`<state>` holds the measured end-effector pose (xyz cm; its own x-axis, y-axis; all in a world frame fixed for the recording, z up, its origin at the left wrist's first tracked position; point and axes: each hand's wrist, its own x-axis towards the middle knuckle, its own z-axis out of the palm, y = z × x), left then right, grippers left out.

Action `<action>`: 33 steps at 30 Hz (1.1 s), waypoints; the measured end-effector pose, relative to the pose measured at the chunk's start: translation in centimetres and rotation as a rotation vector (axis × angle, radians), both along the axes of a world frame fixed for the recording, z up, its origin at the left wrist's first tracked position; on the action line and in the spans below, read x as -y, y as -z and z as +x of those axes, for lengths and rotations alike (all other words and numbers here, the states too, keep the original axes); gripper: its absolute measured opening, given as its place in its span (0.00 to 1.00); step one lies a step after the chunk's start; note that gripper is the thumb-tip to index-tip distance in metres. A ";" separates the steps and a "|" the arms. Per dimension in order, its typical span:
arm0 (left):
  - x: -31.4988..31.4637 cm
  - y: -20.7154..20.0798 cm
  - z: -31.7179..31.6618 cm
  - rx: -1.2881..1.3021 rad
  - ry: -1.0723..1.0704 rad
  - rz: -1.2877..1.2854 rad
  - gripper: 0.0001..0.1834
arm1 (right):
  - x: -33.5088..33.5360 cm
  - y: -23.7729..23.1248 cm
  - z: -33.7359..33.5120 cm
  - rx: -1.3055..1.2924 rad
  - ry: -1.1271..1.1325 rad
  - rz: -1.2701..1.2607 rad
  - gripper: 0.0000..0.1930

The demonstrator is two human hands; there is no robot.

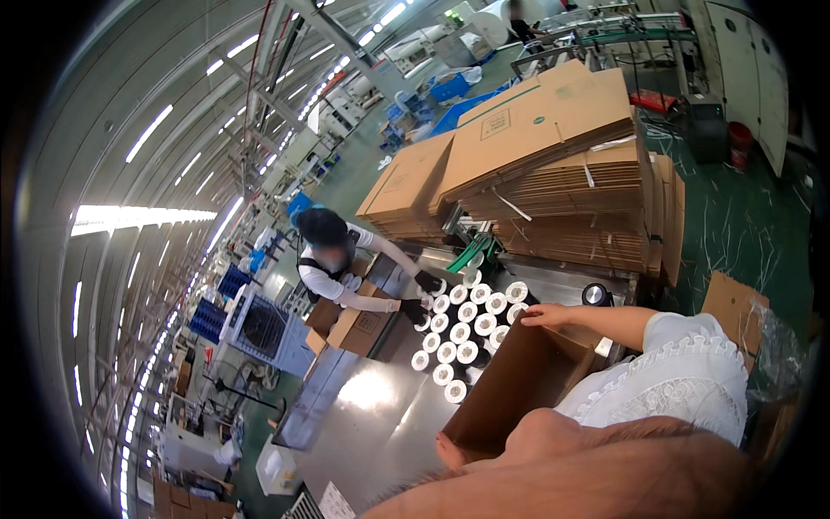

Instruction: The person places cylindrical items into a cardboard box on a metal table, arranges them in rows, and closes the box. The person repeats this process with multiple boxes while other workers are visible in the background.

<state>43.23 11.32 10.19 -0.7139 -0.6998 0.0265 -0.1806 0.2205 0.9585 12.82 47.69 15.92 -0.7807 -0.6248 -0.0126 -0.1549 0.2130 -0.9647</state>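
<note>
An open brown cardboard box [510, 389] stands tilted close in front of me, its inside facing up. My right hand [545, 317] grips its far rim, fingers bent over the edge. Around the near end of the same box my left hand [450, 451] is closed; only its fingertips show, the rest hidden behind my forearm. Beside the box, several rolls [460, 332] with white round tops and dark sides stand upright in a cluster on the metal table [372, 424]. Neither of my hands touches them.
Across the table a co-worker's dark-gloved hands [415, 310] touch the rolls at the far left. Another cardboard box [359, 330] stands by that person. Stacked flat cartons [553, 130] rise behind the table, next to a green conveyor part [475, 251]. A black round object [596, 295] sits near my right arm.
</note>
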 end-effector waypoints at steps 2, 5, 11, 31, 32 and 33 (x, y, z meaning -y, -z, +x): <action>0.0 1.1 -1.6 0.045 0.016 -0.060 0.30 | -0.1 0.6 -1.6 -0.021 0.031 0.122 0.34; 0.5 1.1 -0.9 -0.014 -0.033 -0.074 0.32 | 1.3 0.1 -1.7 -0.091 0.012 0.277 0.34; 0.7 0.4 -1.5 0.130 -0.071 0.225 0.32 | 3.6 0.2 -1.9 -0.140 0.055 0.439 0.37; -4.0 -0.8 -4.9 0.751 0.461 -0.698 0.23 | 5.6 2.9 -2.4 -0.384 -0.567 0.780 0.35; -3.2 -0.3 -4.2 0.797 0.502 -0.715 0.24 | 5.7 2.0 -1.8 -0.339 -0.629 0.775 0.38; -2.4 0.5 -3.9 0.840 0.549 -0.729 0.25 | 5.5 1.4 -1.5 -0.291 -0.686 0.775 0.40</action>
<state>39.34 13.76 9.68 -0.8917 -0.3169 -0.3232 -0.3948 0.8938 0.2128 11.31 42.17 14.50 -0.3029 -0.8323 -0.4642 -0.6758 0.5310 -0.5112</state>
